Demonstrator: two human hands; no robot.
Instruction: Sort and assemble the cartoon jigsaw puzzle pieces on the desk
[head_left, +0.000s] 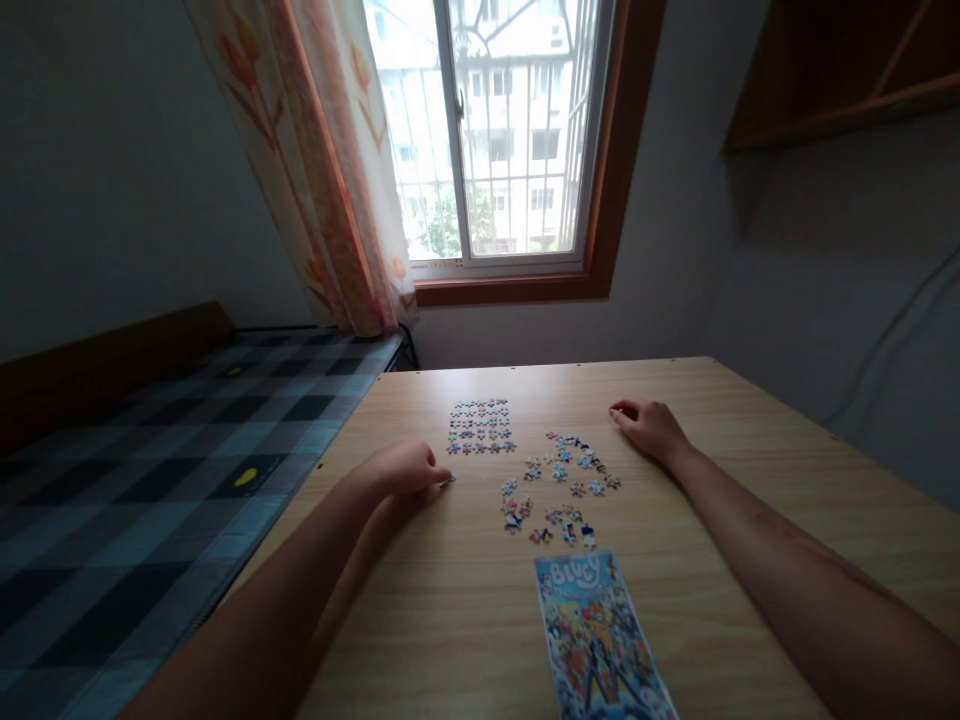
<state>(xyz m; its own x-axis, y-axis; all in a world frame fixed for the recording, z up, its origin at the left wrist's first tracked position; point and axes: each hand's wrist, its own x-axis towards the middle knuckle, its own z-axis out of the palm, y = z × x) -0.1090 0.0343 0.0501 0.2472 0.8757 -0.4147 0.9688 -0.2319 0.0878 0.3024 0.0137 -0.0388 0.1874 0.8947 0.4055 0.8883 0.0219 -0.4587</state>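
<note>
My left hand (pixel 405 468) is low over the table, its fingers curled and the fingertips closed on a small jigsaw piece (pixel 448 480). Just beyond it, several jigsaw pieces (pixel 481 434) lie in neat, spaced rows. Right of the left hand, loose jigsaw pieces (pixel 559 472) are scattered in a rough ring. My right hand (pixel 649 427) rests on the tabletop beyond the loose pieces on the right, fingers curled together; whatever is between its fingertips, if anything, cannot be made out. Nearer me lies a colourful picture sheet or box lid (pixel 600 640) marked "Bluey".
The wooden table (pixel 750 440) reaches toward the wall below a barred window (pixel 517 150). A bed with a checked cover (pixel 187 450) runs along its left side. A patterned curtain (pixel 330 170) hangs beside the window, and a wooden shelf (pixel 847 115) is up on the right.
</note>
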